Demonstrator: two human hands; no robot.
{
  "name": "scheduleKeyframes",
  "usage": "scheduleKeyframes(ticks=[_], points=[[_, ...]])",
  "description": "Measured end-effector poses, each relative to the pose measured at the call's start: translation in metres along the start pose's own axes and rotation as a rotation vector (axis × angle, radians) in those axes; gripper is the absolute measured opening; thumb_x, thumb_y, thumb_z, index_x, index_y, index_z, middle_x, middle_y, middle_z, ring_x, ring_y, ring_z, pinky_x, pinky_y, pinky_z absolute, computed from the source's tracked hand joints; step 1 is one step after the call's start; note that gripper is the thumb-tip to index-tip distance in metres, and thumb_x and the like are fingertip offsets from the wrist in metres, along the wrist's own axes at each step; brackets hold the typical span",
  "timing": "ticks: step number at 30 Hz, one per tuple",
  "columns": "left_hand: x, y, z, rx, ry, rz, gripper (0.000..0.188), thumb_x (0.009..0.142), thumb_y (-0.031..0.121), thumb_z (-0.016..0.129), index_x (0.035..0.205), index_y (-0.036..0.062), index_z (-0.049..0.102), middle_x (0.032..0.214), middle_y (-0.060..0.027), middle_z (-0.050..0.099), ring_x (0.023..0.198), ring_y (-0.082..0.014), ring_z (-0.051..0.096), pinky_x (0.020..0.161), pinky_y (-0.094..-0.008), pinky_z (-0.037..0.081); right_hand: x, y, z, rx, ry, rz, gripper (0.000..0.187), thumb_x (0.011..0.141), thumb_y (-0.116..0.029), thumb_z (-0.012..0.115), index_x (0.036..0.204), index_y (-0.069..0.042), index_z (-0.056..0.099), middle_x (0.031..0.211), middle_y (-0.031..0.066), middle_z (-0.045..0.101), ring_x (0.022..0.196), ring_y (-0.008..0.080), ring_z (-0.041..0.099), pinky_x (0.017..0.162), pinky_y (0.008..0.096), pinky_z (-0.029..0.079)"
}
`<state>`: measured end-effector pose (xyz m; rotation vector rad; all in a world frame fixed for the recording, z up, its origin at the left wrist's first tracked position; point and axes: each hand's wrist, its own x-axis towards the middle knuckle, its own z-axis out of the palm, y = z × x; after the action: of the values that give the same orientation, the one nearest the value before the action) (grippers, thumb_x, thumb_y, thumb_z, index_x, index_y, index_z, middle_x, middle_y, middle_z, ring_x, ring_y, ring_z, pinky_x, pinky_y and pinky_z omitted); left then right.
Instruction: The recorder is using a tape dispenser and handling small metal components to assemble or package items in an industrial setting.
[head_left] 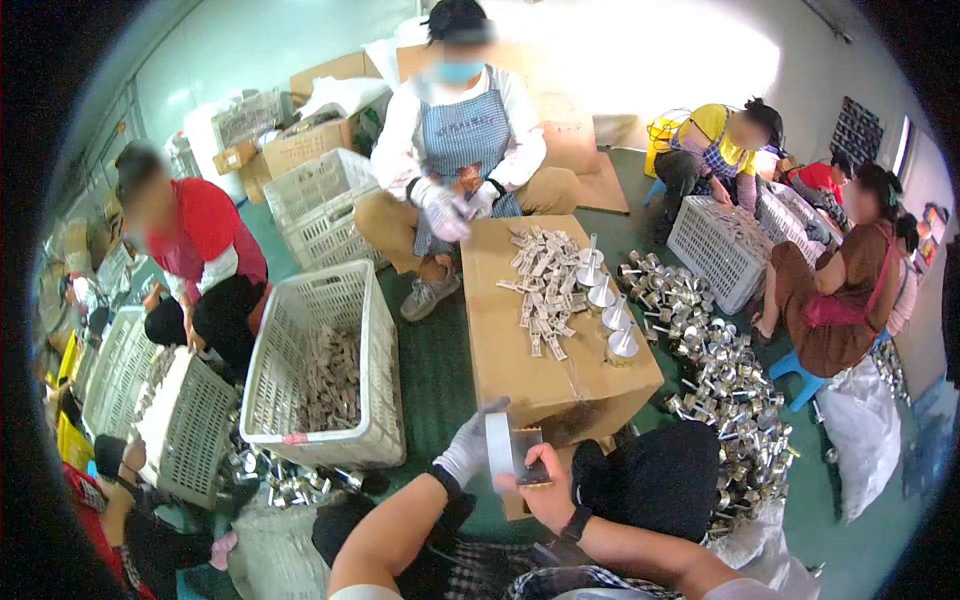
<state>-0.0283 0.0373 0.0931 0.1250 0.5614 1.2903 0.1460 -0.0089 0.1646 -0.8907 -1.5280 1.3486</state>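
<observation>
In front of my lap, at the near edge of a brown carton, I hold what looks like a wide tape roll (498, 447) with a white round side and a brownish band. My left hand (461, 450), in a pale glove, closes on its left side; some of those fingers are hidden behind it. My right hand (549, 491), bare with a dark wristband, grips the brownish side with bent fingers. Beyond them, the carton (500, 350) carries a pile of small pale metal clips (545, 275) and a row of white funnel-shaped pieces with stems (602, 292).
A white plastic crate (385, 400) with similar clips stands to my left. Metal cup-shaped parts (725, 370) cover the floor at right, beside a white sack (862, 440). A person in gloves and an apron (465, 130) sits across the carton. Co-workers sit at crates on both sides.
</observation>
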Motion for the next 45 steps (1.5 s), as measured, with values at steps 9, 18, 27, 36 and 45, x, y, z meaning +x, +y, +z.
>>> scheduleKeyframes(ticks=[9,18,27,36,45], points=[[0.028,-0.001,-0.040,-0.255,-0.118,-0.231,0.027,0.094,0.016,0.039,0.114,0.0027,0.053,0.108,-0.0112,0.059,0.100,-0.0217,0.055,0.093,-0.0322,0.043,0.004,-0.008,-0.002,-0.059,-0.072,0.039,0.043,0.065,-0.014,0.080,0.083,-0.008,0.042,0.080,-0.0003,0.044,0.079,0.0116,0.043,0.074,0.0258,0.039],[-0.007,-0.001,0.022,0.789,-0.029,0.113,0.028,0.092,0.014,0.047,0.114,0.0004,0.055,0.105,-0.0124,0.063,0.094,-0.0248,0.060,0.088,-0.0384,0.048,0.012,-0.004,-0.010,-0.050,-0.004,0.054,0.039,0.068,-0.003,0.075,0.084,-0.009,0.041,0.082,-0.0022,0.041,0.078,0.0077,0.044,0.070,0.0225,0.040],[0.045,-0.024,-0.037,-0.203,0.131,-0.028,0.026,0.090,0.011,0.043,0.108,-0.0044,0.054,0.104,-0.0201,0.061,0.094,-0.0334,0.059,0.090,-0.0460,0.046,0.010,0.003,-0.022,-0.009,-0.089,0.188,0.041,0.066,-0.012,0.080,0.083,-0.008,0.043,0.078,-0.0002,0.045,0.075,0.0100,0.045,0.067,0.0242,0.041],[0.042,-0.015,-0.050,-0.330,0.106,-0.122,0.023,0.090,0.008,0.041,0.100,-0.0069,0.056,0.098,-0.0217,0.061,0.088,-0.0319,0.060,0.084,-0.0422,0.050,0.065,-0.083,-0.056,-0.472,-0.406,-0.142,0.040,0.072,-0.014,0.079,0.088,-0.009,0.042,0.075,-0.0014,0.047,0.068,0.0071,0.046,0.061,0.0224,0.041],[0.010,-0.014,-0.023,0.276,0.083,-0.020,0.026,0.084,0.005,0.054,0.110,0.0013,0.056,0.106,-0.0116,0.062,0.093,-0.0232,0.061,0.087,-0.0374,0.049,0.112,-0.053,-0.041,-0.582,-0.616,-0.285,0.038,0.065,-0.005,0.074,0.092,-0.007,0.047,0.081,0.0094,0.053,0.074,0.0246,0.055,0.065,0.0329,0.045]])
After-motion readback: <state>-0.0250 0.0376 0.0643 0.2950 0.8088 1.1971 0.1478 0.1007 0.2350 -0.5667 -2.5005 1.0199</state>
